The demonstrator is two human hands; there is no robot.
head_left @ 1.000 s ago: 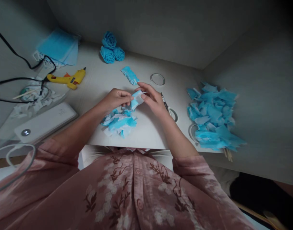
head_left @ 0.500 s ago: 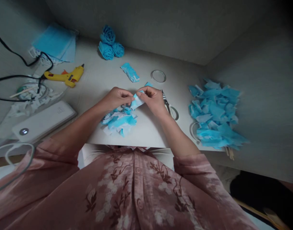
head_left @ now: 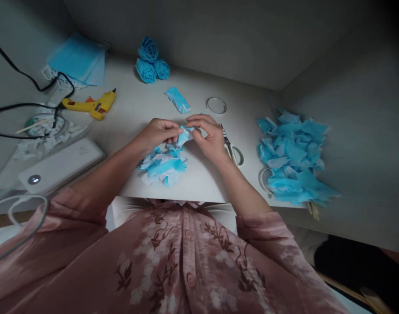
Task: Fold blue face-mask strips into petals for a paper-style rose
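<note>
My left hand (head_left: 158,133) and my right hand (head_left: 208,136) meet over the middle of the white desk (head_left: 199,179). Both pinch one small blue-and-white fabric piece (head_left: 184,135) between thumb and fingers. Directly below the hands lies a small heap of blue and white scraps (head_left: 163,165). A folded blue strip (head_left: 177,100) lies just beyond my hands. Scissors (head_left: 231,147) rest on the desk right beside my right hand.
Three blue fabric roses (head_left: 151,62) stand at the back. A yellow glue gun (head_left: 91,104) with black cables, a stack of blue sheets (head_left: 76,59) and a white device (head_left: 60,165) are left. A tape ring (head_left: 215,105) and a large pile of blue pieces (head_left: 292,155) are right.
My right hand's fingers closed onto the piece and then shifted along it, folding it smaller. Both hands stayed over the scrap heap.
</note>
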